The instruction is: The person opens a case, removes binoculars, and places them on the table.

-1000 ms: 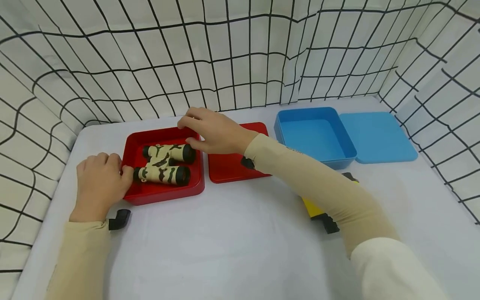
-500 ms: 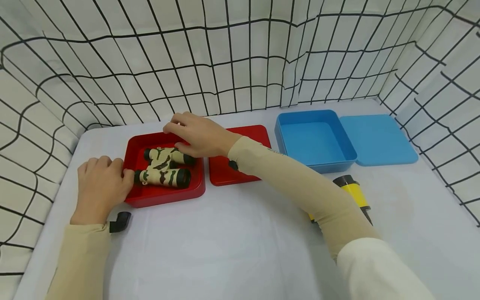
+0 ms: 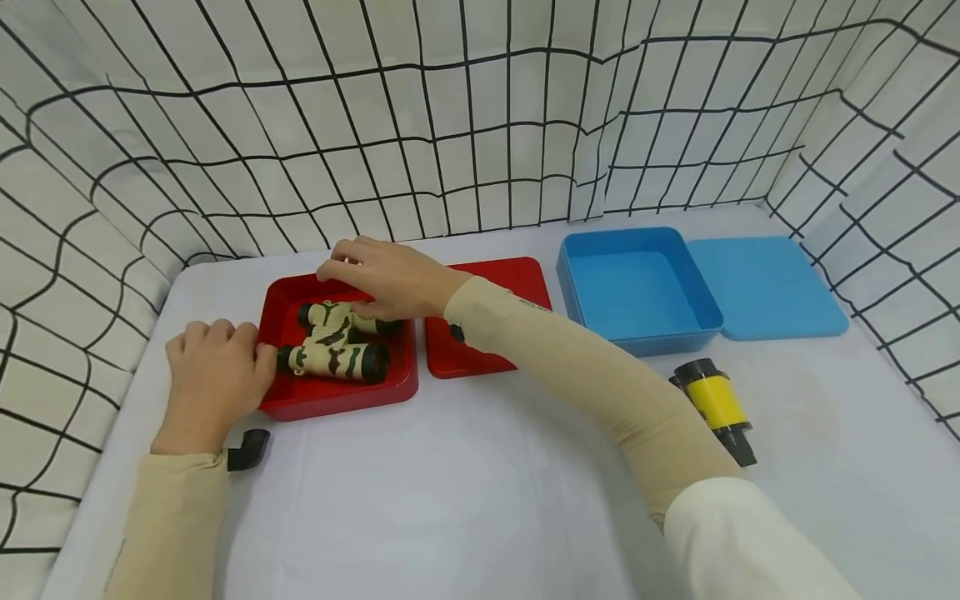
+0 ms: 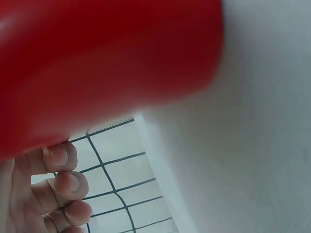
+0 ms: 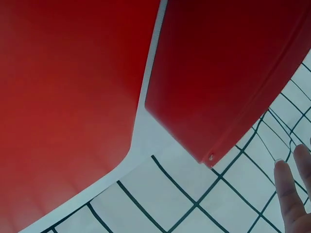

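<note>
A red box (image 3: 348, 400) stands at the left of the table with camouflage binoculars (image 3: 333, 358) inside it. At the box's left wall is my left hand (image 3: 213, 379), thumb at the rim. Its curled fingers (image 4: 73, 184) lie against the outer side in the left wrist view. My right hand (image 3: 393, 275) reaches over the back right of the box, its thumb overlapping the upper barrel. In the right wrist view, the right fingers (image 5: 290, 194) extend beyond the box wall (image 5: 223, 73), apart from it. Under the right forearm lies a flat red lid (image 3: 472, 358).
A blue box (image 3: 637, 342) and its blue lid (image 3: 768, 287) lie at the back right. In front of them is a yellow and black tubular object (image 3: 712, 400), beside the right sleeve. A black grid net (image 3: 480, 125) rises around the table's back and sides.
My right hand has moved left and slightly down, further over the box and binoculars. The yellow and black object has come out from behind the right arm. The left hand stays at the box.
</note>
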Motion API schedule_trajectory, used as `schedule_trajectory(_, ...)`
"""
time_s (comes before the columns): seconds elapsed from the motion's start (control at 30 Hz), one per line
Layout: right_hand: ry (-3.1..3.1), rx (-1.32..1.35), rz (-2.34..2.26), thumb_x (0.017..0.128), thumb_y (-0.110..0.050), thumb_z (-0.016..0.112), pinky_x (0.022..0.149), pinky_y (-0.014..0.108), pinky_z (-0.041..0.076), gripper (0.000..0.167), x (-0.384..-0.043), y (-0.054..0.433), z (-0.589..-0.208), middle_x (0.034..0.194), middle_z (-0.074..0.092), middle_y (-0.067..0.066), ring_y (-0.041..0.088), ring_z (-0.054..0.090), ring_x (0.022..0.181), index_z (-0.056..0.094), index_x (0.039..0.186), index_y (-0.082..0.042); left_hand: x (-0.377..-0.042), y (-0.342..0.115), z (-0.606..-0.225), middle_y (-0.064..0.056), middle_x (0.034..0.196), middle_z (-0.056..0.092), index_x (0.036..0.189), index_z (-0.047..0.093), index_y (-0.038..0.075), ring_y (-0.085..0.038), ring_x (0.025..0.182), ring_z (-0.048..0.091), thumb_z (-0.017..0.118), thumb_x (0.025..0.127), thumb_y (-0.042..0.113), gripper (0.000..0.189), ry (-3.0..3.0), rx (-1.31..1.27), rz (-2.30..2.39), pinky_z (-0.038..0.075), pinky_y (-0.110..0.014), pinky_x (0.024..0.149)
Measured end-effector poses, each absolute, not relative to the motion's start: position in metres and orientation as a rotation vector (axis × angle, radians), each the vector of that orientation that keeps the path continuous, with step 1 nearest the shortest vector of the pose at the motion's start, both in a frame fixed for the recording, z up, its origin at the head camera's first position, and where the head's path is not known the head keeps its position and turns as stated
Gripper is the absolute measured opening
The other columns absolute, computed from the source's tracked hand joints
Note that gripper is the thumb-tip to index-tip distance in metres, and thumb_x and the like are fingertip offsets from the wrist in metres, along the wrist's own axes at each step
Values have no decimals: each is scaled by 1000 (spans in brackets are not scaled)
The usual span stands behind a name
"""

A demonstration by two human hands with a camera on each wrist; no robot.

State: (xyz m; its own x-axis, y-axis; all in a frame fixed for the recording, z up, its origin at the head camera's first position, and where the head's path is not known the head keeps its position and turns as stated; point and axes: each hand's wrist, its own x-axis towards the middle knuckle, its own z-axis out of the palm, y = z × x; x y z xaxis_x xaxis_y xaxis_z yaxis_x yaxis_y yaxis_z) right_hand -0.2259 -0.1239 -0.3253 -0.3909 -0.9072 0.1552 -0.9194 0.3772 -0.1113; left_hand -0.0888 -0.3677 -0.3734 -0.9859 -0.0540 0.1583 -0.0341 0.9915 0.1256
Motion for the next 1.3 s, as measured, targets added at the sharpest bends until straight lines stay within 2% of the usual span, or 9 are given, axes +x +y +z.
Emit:
schedule_trajectory(0.17, -2573, 1742, 251, 100, -36, 66, 107, 18, 48, 52, -226, -132, -328, 143, 54, -6, 9, 53, 131, 48, 148, -25, -88, -368, -374, -31, 97, 53, 95, 54, -6, -51, 102, 38, 46, 101, 19, 27, -2974, 82, -195, 28, -66, 90)
schedule_trajectory(0.43, -2632, 1809, 189, 98, -25, 65, 106, 20, 48, 57, -223, -137, -334, 148, 50, -5, 11, 49, 134, 44, 151, -28, -89, -368, -375, -30, 97, 53, 97, 54, -6, -51, 102, 38, 47, 100, 19, 26, -2972, 68, -194, 28, -66, 90)
schedule_trajectory(0.67, -2642, 1838, 132, 95, -33, 73, 110, 25, 49, 65, -221, -141, -340, 151, 48, -4, 13, 47, 138, 43, 152, -29, -88, -369, -376, -29, 96, 53, 94, 54, -5, -49, 100, 39, 47, 100, 18, 25, -2962, 55, -189, 28, -65, 89)
schedule_trajectory(1.1, -2541, 1883, -27, 96, -33, 72, 110, 26, 49, 64, -220, -150, -352, 148, 48, -1, 15, 50, 134, 44, 153, -27, -87, -367, -377, -30, 99, 53, 97, 54, -6, -51, 104, 39, 44, 101, 19, 27, -2967, 63, -197, 28, -65, 90)
schedule_trajectory(1.3, -2525, 1909, -56, 97, -30, 71, 114, 28, 47, 64, -221, -157, -349, 154, 45, 0, 17, 48, 137, 43, 154, -27, -87, -367, -375, -29, 97, 53, 94, 53, -5, -51, 103, 39, 44, 100, 19, 26, -2957, 67, -191, 28, -65, 90)
